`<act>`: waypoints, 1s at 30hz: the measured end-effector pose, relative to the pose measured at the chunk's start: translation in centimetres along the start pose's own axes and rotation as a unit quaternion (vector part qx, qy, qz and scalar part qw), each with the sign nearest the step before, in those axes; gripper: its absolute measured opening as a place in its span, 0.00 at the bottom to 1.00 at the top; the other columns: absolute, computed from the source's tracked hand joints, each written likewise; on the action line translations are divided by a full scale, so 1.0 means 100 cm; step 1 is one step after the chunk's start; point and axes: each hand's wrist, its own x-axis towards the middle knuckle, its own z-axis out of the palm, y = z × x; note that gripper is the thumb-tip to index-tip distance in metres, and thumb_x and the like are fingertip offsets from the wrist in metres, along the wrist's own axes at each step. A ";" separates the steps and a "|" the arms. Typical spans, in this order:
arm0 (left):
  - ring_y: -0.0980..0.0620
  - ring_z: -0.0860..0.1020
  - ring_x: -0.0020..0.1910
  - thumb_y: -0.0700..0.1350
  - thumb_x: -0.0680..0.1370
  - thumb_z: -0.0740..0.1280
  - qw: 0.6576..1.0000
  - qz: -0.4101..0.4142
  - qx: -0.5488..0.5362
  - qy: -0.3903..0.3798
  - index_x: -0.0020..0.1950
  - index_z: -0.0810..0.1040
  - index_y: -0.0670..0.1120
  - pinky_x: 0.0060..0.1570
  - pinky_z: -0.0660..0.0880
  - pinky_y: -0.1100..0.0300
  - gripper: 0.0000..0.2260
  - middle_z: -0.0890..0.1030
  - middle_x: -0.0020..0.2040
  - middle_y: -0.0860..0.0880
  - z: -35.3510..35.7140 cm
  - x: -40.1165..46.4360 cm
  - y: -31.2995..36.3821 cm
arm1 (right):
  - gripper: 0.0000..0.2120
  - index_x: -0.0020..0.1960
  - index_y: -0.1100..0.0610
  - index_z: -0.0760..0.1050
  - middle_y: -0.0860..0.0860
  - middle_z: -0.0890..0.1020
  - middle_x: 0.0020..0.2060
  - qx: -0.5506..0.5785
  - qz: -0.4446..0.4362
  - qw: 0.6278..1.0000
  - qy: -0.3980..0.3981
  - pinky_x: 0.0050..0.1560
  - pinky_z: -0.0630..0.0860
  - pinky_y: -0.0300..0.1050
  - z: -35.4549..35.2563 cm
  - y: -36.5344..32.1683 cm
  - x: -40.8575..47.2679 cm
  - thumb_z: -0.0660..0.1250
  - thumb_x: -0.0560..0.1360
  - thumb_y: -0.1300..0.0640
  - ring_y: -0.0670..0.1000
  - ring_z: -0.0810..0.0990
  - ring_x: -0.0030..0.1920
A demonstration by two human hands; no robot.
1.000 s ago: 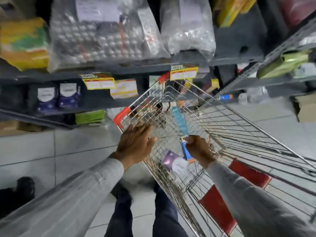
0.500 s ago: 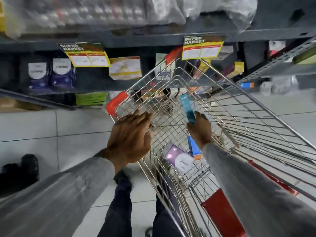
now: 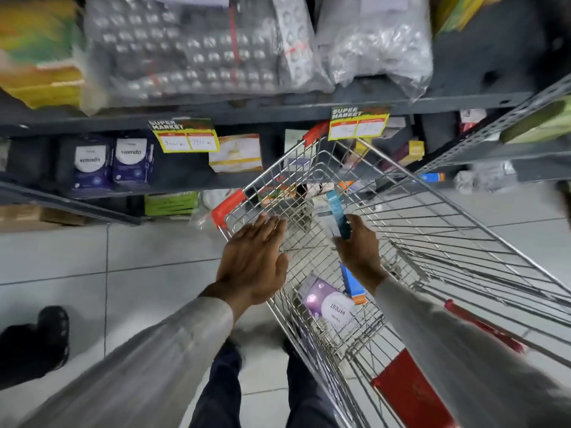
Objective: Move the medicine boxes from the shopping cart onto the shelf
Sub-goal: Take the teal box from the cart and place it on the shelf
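the right hand (image 3: 358,245), at centre frame, grips a teal box (image 3: 338,216) lifted above the shopping cart (image 3: 432,242), likely bound for the shelf (image 3: 278,114) above. the left hand (image 3: 253,267) hovers flat and empty over the cart's rim, perhaps steadying. a purple box (image 3: 329,304) reading "vipest" and a blue box (image 3: 352,284) lie in the cart; yellow tags (image 3: 358,123) read "super market".

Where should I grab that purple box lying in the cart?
Probably pinch the purple box across its two long edges, reaching straight down from above: it lies flat, face up, on the cart floor, with the blue-and-orange box close on one side.
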 end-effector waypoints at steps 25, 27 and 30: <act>0.45 0.56 0.82 0.55 0.84 0.48 0.947 0.028 0.028 0.318 0.80 0.62 0.42 0.80 0.52 0.47 0.27 0.62 0.81 0.43 -0.476 0.007 0.010 | 0.20 0.63 0.56 0.78 0.51 0.86 0.55 0.336 -0.287 0.861 0.250 0.58 0.81 0.50 -0.441 -0.394 -0.089 0.71 0.73 0.70 0.50 0.85 0.55; 0.45 0.56 0.82 0.60 0.81 0.41 0.958 0.009 0.054 0.283 0.80 0.61 0.42 0.81 0.51 0.46 0.34 0.61 0.82 0.43 -0.475 0.010 0.008 | 0.20 0.61 0.54 0.79 0.50 0.86 0.55 0.314 -0.250 0.871 0.283 0.60 0.81 0.54 -0.454 -0.396 -0.061 0.73 0.72 0.68 0.50 0.85 0.55; 0.45 0.57 0.82 0.62 0.79 0.36 0.954 0.006 0.066 0.293 0.81 0.60 0.43 0.81 0.50 0.47 0.38 0.60 0.82 0.44 -0.471 0.011 0.005 | 0.19 0.61 0.54 0.80 0.50 0.86 0.55 0.280 -0.203 0.882 0.321 0.61 0.80 0.54 -0.463 -0.392 -0.031 0.74 0.71 0.64 0.51 0.85 0.54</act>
